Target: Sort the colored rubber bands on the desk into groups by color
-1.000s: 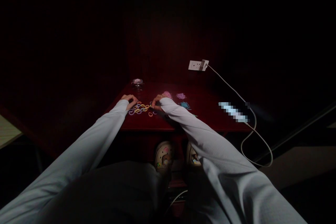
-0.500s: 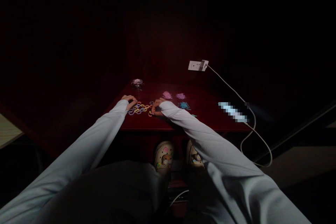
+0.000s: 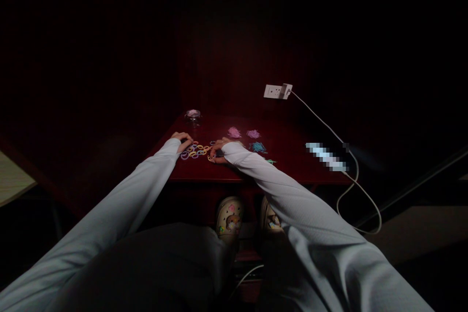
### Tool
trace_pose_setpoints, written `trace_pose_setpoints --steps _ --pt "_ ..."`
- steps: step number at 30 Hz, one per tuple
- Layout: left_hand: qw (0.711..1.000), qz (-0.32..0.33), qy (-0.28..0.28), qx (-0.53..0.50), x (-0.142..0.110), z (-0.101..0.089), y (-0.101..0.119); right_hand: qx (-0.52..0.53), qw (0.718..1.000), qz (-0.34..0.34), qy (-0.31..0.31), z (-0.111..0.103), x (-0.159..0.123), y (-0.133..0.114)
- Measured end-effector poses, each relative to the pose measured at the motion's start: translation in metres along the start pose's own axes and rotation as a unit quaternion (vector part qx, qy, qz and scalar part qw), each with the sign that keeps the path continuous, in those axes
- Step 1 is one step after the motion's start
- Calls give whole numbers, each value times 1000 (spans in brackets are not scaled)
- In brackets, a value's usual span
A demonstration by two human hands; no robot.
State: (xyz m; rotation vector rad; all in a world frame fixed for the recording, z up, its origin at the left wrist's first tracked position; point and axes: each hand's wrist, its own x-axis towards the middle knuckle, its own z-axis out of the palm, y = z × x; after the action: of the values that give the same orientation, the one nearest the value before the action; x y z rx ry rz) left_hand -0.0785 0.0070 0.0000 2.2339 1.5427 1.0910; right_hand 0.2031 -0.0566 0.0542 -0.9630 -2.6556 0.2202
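Observation:
Several small coloured ring-shaped hair ties [image 3: 197, 150] lie in a loose cluster on the dark red table [image 3: 204, 173]. At the cluster's left side rests my left hand [image 3: 183, 140], its fingers stretched and slightly bent, thumb apart, with nothing visible in it. My right hand [image 3: 219, 150] is at the right side of the cluster, its fingers curled down with thumb and index finger at a yellow hair tie. The palm side of that hand is hidden. Just beyond it are a pink pile [image 3: 234, 132], a purple pile [image 3: 253, 134] and a teal pile [image 3: 258, 147] of thin bands.
A small clear jar [image 3: 193, 115] with pale contents stands at the back left. A green pile [image 3: 270, 161] shows partly behind my right sleeve. On the right, a white cable [image 3: 318, 117] runs from the wall socket [image 3: 277, 91] to a pixelated object [image 3: 326, 157].
My right thumb and index finger have closed in on the yellow hair tie at the cluster's right edge. My left hand stays nearly in place. The whole view has shifted slightly.

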Motion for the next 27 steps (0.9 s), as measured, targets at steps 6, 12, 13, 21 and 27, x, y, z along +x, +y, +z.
trace_pose_setpoints --steps 6,12,13,21,27 --pt "1000 -11 10 -3 -3 -2 10 -4 999 -40 10 6 3 -6" --pt "1000 -14 3 3 -1 -1 8 -15 999 4 33 1 4 -4" --pt "1000 -13 6 2 0 0 8 -24 999 18 37 0 5 -4" --pt "1000 -14 7 -4 -1 -2 10 -84 994 63 34 -7 24 -18" --pt "999 -24 22 -12 -2 1 12 -98 994 49 2 2 30 -23"
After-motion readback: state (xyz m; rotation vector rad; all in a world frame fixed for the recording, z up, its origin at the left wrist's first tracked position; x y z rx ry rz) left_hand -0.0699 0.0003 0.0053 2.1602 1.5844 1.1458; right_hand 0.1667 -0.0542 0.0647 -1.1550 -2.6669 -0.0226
